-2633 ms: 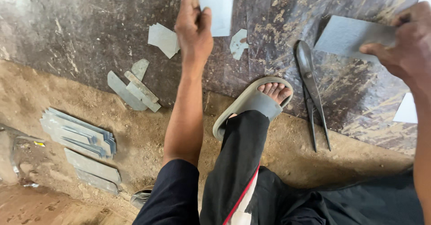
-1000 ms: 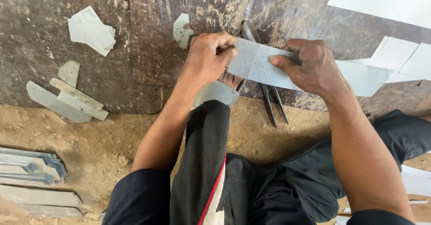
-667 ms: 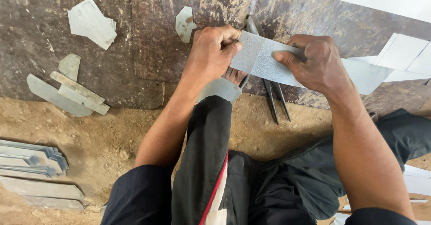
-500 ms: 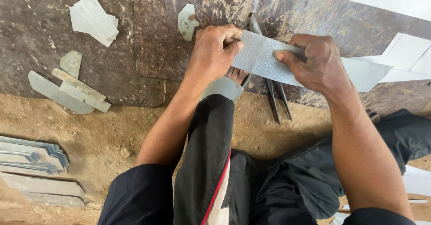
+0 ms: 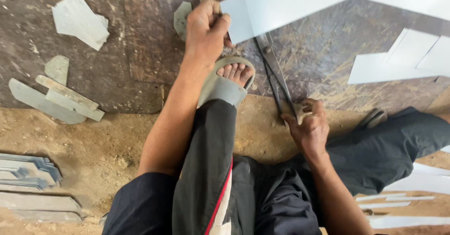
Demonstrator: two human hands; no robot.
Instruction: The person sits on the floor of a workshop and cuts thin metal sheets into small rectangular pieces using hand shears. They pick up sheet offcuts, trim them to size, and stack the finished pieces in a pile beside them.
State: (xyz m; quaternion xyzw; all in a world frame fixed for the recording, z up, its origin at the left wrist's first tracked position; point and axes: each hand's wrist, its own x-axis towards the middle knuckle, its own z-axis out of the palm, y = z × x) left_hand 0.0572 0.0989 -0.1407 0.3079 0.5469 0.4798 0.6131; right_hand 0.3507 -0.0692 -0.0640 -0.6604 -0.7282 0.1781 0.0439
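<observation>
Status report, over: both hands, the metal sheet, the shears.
Left hand grips sheet at its near corner. Right hand closed on handles of shears. Blades at sheet edge. Sandalled foot beside the blades.

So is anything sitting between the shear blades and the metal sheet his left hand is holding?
Nothing visible: the left hand holds the sheet right at the shears, whose handles the right hand grips.

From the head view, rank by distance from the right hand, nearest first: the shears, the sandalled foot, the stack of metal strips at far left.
From the right hand:
1. Shears: handles in its grip.
2. Sandalled foot: up and left.
3. Stack of metal strips: far left edge.
</observation>
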